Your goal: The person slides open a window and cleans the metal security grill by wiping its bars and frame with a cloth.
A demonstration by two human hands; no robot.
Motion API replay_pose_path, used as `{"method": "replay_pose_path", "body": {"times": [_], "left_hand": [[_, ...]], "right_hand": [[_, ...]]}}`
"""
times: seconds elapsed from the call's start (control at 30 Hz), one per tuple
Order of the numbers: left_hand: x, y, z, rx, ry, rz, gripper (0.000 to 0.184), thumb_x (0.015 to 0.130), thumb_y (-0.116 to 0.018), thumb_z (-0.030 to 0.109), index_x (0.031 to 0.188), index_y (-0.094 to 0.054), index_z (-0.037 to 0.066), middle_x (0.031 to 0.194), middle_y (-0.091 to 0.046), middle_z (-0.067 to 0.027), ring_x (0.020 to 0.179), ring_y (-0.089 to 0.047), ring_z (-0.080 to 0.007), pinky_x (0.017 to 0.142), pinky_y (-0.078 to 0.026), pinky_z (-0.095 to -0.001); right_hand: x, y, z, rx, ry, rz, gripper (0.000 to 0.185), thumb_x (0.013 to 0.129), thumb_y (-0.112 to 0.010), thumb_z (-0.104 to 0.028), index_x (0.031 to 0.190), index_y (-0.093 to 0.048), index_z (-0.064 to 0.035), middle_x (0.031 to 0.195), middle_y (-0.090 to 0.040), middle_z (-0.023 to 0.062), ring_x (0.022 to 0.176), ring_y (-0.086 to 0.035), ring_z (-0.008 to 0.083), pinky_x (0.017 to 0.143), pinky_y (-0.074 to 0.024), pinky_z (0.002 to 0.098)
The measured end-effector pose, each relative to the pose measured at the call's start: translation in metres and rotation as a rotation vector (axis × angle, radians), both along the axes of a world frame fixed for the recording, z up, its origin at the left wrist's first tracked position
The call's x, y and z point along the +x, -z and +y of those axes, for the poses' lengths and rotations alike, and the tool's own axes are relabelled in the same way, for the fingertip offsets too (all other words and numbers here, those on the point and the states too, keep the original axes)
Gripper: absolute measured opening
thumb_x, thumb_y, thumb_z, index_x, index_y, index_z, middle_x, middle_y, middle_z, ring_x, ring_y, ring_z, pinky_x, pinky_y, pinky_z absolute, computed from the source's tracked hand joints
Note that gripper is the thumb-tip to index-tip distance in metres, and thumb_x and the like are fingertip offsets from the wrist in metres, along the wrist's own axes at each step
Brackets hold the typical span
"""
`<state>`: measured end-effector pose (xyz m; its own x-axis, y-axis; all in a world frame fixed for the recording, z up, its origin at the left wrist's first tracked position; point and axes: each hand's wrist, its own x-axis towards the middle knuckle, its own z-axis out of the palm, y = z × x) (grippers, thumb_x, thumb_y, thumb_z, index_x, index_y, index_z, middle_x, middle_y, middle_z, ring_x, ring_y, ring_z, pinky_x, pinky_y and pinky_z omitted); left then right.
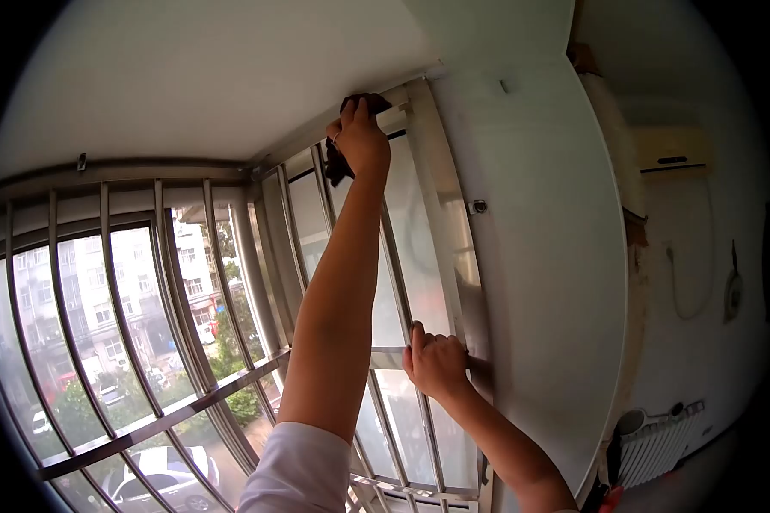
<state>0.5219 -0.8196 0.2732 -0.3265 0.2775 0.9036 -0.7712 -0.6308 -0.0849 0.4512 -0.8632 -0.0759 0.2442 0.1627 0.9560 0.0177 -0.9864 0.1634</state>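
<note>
My left hand (361,141) is raised to the top of the metal window bars, near the ceiling. Its fingers are closed on a dark cloth (339,162), which is pressed against the upper rail and hangs down beside the bars. Lower and to the right, my right hand (437,363) is curled at the crossbar of the side grille (391,256), with a finger against an upright bar. Frosted panes stand behind these bars.
A barred window (103,291) on the left looks out on buildings, trees and parked cars. The pale wall (539,256) stands at the right. Beyond its edge are an air conditioner (669,150) and a rack (659,449) with utensils.
</note>
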Motion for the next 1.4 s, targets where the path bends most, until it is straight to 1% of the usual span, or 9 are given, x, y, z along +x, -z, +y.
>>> {"method": "replay_pose_path", "body": {"times": [0.23,0.5,0.7,1.0,1.03,1.1,1.17,1.2,1.4], "left_hand": [[-0.041,0.002,-0.031,0.287,0.284,-0.124,0.033,0.088,-0.06,0.007,0.119,-0.065,0.011,0.128,-0.06,-0.0059,0.118,-0.046,-0.0349,0.102,-0.04,-0.0424],[-0.059,0.043,-0.037,0.363,0.183,-0.015,0.032,0.089,-0.059,0.01,0.12,-0.066,0.017,0.131,-0.056,-0.004,0.117,-0.045,-0.0352,0.101,-0.041,-0.0407],[-0.06,0.112,-0.026,0.454,0.101,-0.068,0.034,0.086,-0.062,0.006,0.119,-0.067,0.017,0.128,-0.056,-0.0034,0.114,-0.047,-0.0343,0.096,-0.046,-0.0409],[-0.072,0.217,-0.003,0.721,0.101,-0.071,0.051,0.067,-0.064,-0.004,0.114,-0.067,0.013,0.124,-0.056,-0.0048,0.107,-0.049,-0.0361,0.08,-0.057,-0.0376],[-0.073,0.225,0.002,0.781,0.126,-0.013,0.049,0.073,-0.062,-0.003,0.118,-0.066,0.016,0.127,-0.054,-0.0043,0.111,-0.048,-0.0346,0.082,-0.057,-0.0383],[-0.074,0.242,0.011,0.879,0.116,0.032,0.051,0.073,-0.061,-0.002,0.12,-0.065,0.017,0.128,-0.053,-0.0039,0.113,-0.048,-0.0329,0.082,-0.058,-0.038],[-0.076,0.262,0.018,0.962,0.121,0.078,0.052,0.073,-0.059,-0.002,0.122,-0.063,0.016,0.128,-0.053,-0.0036,0.114,-0.048,-0.0319,0.087,-0.056,-0.0364],[-0.077,0.272,0.021,0.988,0.145,0.085,0.051,0.073,-0.059,-0.002,0.121,-0.064,0.015,0.127,-0.053,-0.0037,0.114,-0.049,-0.0313,0.088,-0.055,-0.0363],[-0.082,0.324,0.035,1.154,0.143,0.099,0.045,0.073,-0.059,-0.001,0.115,-0.066,0.012,0.122,-0.056,-0.0032,0.111,-0.051,-0.03,0.087,-0.054,-0.0374]], "right_hand": [[0.0,0.001,0.0,0.021,-0.019,0.032,0.039,0.087,-0.056,-0.025,0.11,-0.051,0.0054,0.061,-0.06,0.008,0.054,-0.061,0.0237,0.055,-0.046,0.0387],[0.001,0.002,0.002,0.041,0.042,0.094,0.043,0.09,-0.055,-0.029,0.115,-0.05,0.0051,0.065,-0.061,0.0049,0.059,-0.061,0.0212,0.058,-0.0441,0.0372],[-0.002,0.001,0.002,0.037,0.061,0.097,0.041,0.088,-0.058,-0.03,0.111,-0.051,0.0034,0.063,-0.06,0.004,0.057,-0.061,0.0209,0.058,-0.0435,0.0369],[0.005,0.005,0.001,0.023,0.105,0.097,0.029,0.087,-0.059,-0.027,0.1,-0.054,-0.0019,0.061,-0.06,0.0076,0.059,-0.062,0.0239,0.061,-0.0449,0.0393],[0.01,0.008,0.002,-0.001,0.094,0.044,0.03,0.086,-0.06,-0.027,0.101,-0.055,-0.0018,0.061,-0.059,0.0081,0.059,-0.062,0.0238,0.062,-0.0451,0.0393],[0.016,0.012,0.006,0.102,0.101,0.231,0.021,0.086,-0.058,-0.022,0.101,-0.059,-0.0068,0.093,-0.063,0.0106,0.09,-0.061,0.0262,0.072,-0.0457,0.0413],[0.015,0.016,0.009,0.301,-0.304,-0.067,0.032,0.089,-0.057,-0.024,0.115,-0.053,-0.0069,0.118,-0.056,0.0124,0.107,-0.053,0.0276,0.085,-0.0435,0.042],[0.002,0.015,0.018,0.427,-0.305,0.114,0.049,0.091,-0.056,-0.03,0.133,-0.043,-0.0078,0.128,-0.05,0.0128,0.113,-0.049,0.0299,0.094,-0.0391,0.0419],[-0.045,0.063,0.057,0.495,-0.361,0.309,0.062,0.094,-0.053,-0.027,0.145,-0.03,-0.0028,0.138,-0.043,0.0202,0.128,-0.042,0.0348,0.105,-0.0339,0.0442]]}}
